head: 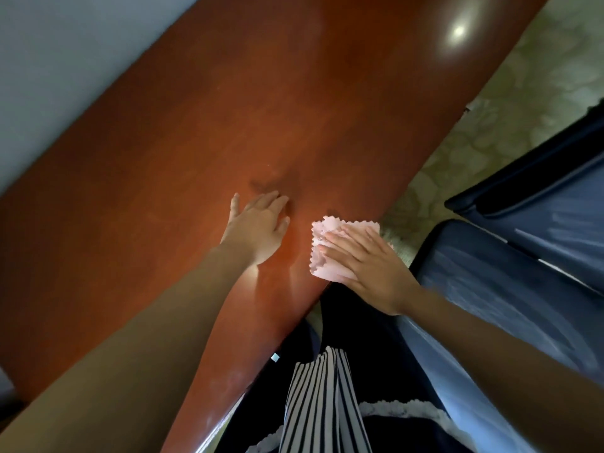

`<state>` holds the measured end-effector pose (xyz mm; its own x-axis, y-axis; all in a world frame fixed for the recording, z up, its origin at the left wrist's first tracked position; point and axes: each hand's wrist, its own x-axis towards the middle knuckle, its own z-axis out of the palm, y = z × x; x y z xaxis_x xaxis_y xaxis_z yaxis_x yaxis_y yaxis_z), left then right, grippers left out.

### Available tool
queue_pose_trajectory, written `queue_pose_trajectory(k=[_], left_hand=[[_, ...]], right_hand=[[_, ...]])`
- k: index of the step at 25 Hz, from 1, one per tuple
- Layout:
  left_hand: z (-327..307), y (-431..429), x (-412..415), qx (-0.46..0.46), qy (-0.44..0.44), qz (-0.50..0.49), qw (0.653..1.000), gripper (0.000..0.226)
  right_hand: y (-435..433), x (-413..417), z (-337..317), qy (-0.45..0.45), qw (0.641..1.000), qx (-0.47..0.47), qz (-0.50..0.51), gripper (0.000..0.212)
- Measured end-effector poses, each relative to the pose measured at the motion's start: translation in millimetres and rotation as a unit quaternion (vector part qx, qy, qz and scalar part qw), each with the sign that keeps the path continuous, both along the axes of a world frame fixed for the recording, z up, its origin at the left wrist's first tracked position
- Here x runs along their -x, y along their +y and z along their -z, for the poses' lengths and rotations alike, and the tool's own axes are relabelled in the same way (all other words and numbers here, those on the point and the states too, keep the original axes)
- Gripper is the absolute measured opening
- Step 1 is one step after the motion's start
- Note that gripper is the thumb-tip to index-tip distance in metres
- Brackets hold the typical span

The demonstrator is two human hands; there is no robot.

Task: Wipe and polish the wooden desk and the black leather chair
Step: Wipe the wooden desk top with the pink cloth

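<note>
The reddish-brown wooden desk (202,132) runs diagonally across the view, with a lamp glare near its far end. A folded pink cloth (330,253) with zigzag edges lies on the desk by its near edge. My right hand (366,266) presses flat on the cloth, fingers straight. My left hand (258,227) rests on the bare desk just left of the cloth, fingers spread and relaxed. The dark chair (536,243) stands at the right, its shiny surface showing bluish highlights.
A pale wall (65,44) borders the desk's far side. Patterned carpet (510,103) lies between the desk edge and the chair. My striped and dark clothing (320,400) fills the bottom middle, close to the desk edge.
</note>
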<state>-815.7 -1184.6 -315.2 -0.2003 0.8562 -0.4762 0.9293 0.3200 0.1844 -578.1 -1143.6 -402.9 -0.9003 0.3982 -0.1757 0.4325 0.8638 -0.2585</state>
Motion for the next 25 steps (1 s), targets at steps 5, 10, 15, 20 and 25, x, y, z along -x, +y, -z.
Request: queue_pose_trajectory(k=[5, 10, 15, 20, 25], left_hand=[[6.0, 19.1, -22.3, 0.0, -0.008, 0.046, 0.999, 0.05], [11.4, 61.9, -50.7, -0.001, -0.017, 0.08, 0.997, 0.052], [20.7, 128.6, -73.1, -0.002, -0.025, 0.122, 0.992, 0.055], [34.4, 190.9, -84.7, -0.011, -0.012, 0.147, 0.989, 0.058], [48.8, 237.1, -94.6, -0.027, 0.0, 0.143, 0.989, 0.061]], right_hand=[[25.6, -24.1, -0.9, -0.003, 0.99, 0.03, 0.14, 0.058], [102.5, -36.9, -7.0, 0.003, 0.976, 0.05, 0.213, 0.055], [184.0, -43.0, -9.9, 0.014, 0.963, 0.061, 0.261, 0.055], [250.9, -40.8, -9.9, 0.011, 0.947, 0.059, 0.316, 0.055], [316.7, -33.9, -7.7, 0.013, 0.918, 0.034, 0.395, 0.054]])
